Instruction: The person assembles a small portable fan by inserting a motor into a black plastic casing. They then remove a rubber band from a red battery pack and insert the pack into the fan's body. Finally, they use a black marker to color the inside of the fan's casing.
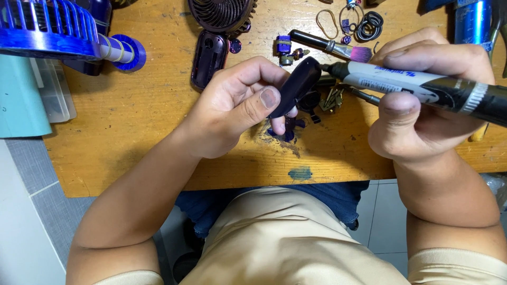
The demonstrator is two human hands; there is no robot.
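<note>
Dark purple plastic, in the form of a small rounded casing piece (pixel 296 87), is held up over the wooden table (pixel 137 121) by the left hand (pixel 232 108), whose thumb is pressed against the near face of the piece while the other fingers are curled closed behind it. The right hand (pixel 422 100) is wrapped around a thick marker (pixel 417 84) with a grey and black barrel, the thumb laid along its underside and the fingers folded over the top; the marker's dark tip is brought right up to the upper end of the casing piece, touching it or very nearly so. Both are kept above the middle of the table, just in front of the person's chest. Under them, small screws and dark purple parts (pixel 288 129) are scattered on a scuffed, stained patch of wood. A second dark casing half (pixel 209 58) is laid further back, just beside a round dark fan grille (pixel 222 13). A small brush with pink bristles (pixel 330 46) is set behind the marker tip, with a rubber band (pixel 326 24) and black rings (pixel 369 25) beyond it. At the far left, a blue fan head (pixel 47 26) is seen above a teal container (pixel 21 97).
</note>
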